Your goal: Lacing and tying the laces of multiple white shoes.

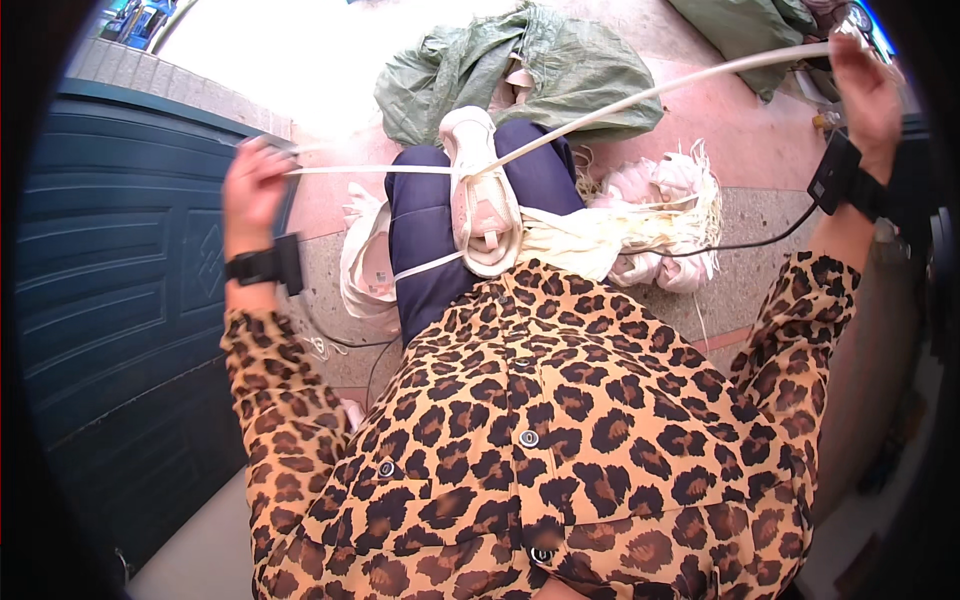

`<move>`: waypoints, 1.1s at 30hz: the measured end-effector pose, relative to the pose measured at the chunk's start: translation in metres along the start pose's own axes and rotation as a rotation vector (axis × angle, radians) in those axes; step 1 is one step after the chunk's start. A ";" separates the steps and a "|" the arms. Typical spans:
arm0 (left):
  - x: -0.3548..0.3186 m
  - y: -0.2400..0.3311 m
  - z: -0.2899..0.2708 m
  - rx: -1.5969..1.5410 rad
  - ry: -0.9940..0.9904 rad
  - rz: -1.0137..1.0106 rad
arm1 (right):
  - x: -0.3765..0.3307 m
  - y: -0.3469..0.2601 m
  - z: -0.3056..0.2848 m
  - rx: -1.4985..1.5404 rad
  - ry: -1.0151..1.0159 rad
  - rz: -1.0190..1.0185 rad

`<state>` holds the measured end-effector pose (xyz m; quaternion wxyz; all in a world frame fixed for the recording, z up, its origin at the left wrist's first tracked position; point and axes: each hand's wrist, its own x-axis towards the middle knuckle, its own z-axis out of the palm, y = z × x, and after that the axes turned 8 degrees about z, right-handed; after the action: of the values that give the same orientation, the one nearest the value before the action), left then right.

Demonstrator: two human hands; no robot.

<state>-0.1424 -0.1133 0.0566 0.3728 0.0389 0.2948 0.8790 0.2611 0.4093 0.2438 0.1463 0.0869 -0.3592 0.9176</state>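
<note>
A pale pink and white shoe [487,215] rests on my lap with its toe pointing away from me. From it a white shoelace [640,97] runs out to both sides. Off to the left, my left hand [257,190] is closed on one length of the lace. My right hand [865,95], raised far to the right and somewhat blurred, grips the other length, which is stretched long. A bundle of cream laces [570,240] lies across my right thigh beside the shoe.
More pink shoes [660,190] with loose laces are piled at the right. Another shoe [370,260] is beside my left leg. A green woven sack [590,75] lies ahead on the floor. A dark blue panelled door [120,250] stands at the left. Dark cables run from both wrists.
</note>
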 end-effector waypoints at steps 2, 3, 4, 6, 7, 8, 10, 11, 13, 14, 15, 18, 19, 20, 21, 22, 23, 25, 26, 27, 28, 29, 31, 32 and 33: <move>-0.030 0.069 -0.041 0.059 0.197 0.299 | -0.034 0.005 -0.059 -0.021 0.404 -0.108; -0.046 0.097 -0.055 0.089 0.189 0.382 | -0.042 0.016 -0.082 -0.396 0.887 -0.184; -0.057 0.114 -0.065 0.102 0.333 0.484 | -0.051 0.034 -0.097 -0.455 0.733 -0.049; -0.061 0.120 -0.073 0.204 0.404 0.477 | -0.046 0.096 -0.117 -0.840 1.030 -0.025; -0.060 0.111 -0.069 0.283 0.536 0.471 | -0.041 0.127 -0.114 -1.158 0.977 0.203; -0.055 0.092 -0.064 0.394 0.542 0.405 | -0.040 0.169 -0.108 -1.091 0.781 0.230; -0.043 0.038 -0.046 0.545 0.434 0.235 | -0.032 0.245 -0.089 -1.064 0.504 0.417; -0.035 0.005 -0.034 0.574 0.375 0.145 | -0.030 0.279 -0.078 -1.134 0.442 0.538; -0.029 -0.062 -0.011 0.931 0.123 0.064 | -0.030 0.328 -0.060 -1.169 0.240 0.660; -0.031 -0.093 0.000 0.992 0.046 0.003 | -0.028 0.349 -0.054 -1.222 0.114 0.635; -0.031 -0.119 0.012 1.107 0.005 -0.040 | -0.024 0.362 -0.050 -1.287 0.152 0.568; -0.034 -0.172 0.034 1.509 -0.146 -0.099 | -0.018 0.381 -0.047 -1.476 0.211 0.437; -0.035 -0.181 0.037 1.508 -0.148 -0.099 | -0.016 0.384 -0.047 -1.523 0.257 0.397; -0.037 -0.189 0.039 1.546 -0.205 0.000 | -0.015 0.386 -0.046 -1.574 0.320 0.368; -0.037 -0.193 0.039 1.573 -0.276 0.098 | -0.013 0.388 -0.046 -1.605 0.338 0.407; -0.037 -0.195 0.038 1.581 -0.264 0.100 | -0.012 0.389 -0.045 -1.599 0.331 0.383; -0.037 -0.196 0.035 1.643 -0.277 0.169 | -0.011 0.389 -0.044 -1.690 0.298 0.403; -0.038 -0.197 0.030 1.707 -0.286 0.235 | -0.010 0.389 -0.041 -1.776 0.262 0.424; -0.038 -0.198 0.028 1.746 -0.274 0.260 | -0.009 0.389 -0.040 -1.928 0.166 0.324; -0.039 -0.198 0.026 1.784 -0.263 0.285 | -0.008 0.389 -0.038 -2.089 0.088 0.242; -0.039 -0.199 0.025 1.786 -0.261 0.285 | -0.006 0.388 -0.037 -2.073 0.064 0.215; -0.039 -0.201 0.025 1.821 -0.249 0.295 | -0.004 0.389 -0.035 -2.218 -0.062 0.096; -0.038 -0.204 0.026 1.856 -0.239 0.308 | 0.000 0.388 -0.033 -2.437 -0.260 -0.104; -0.037 -0.205 0.027 1.911 -0.238 0.335 | 0.001 0.388 -0.032 -2.439 -0.267 -0.065; -0.036 -0.206 0.029 1.952 -0.260 0.378 | 0.003 0.387 -0.032 -2.444 -0.294 -0.068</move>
<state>0.0215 -0.0108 -0.0270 0.0612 0.4697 0.8330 0.2860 0.1285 0.1616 -0.0241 0.1133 0.0046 -0.9926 -0.0444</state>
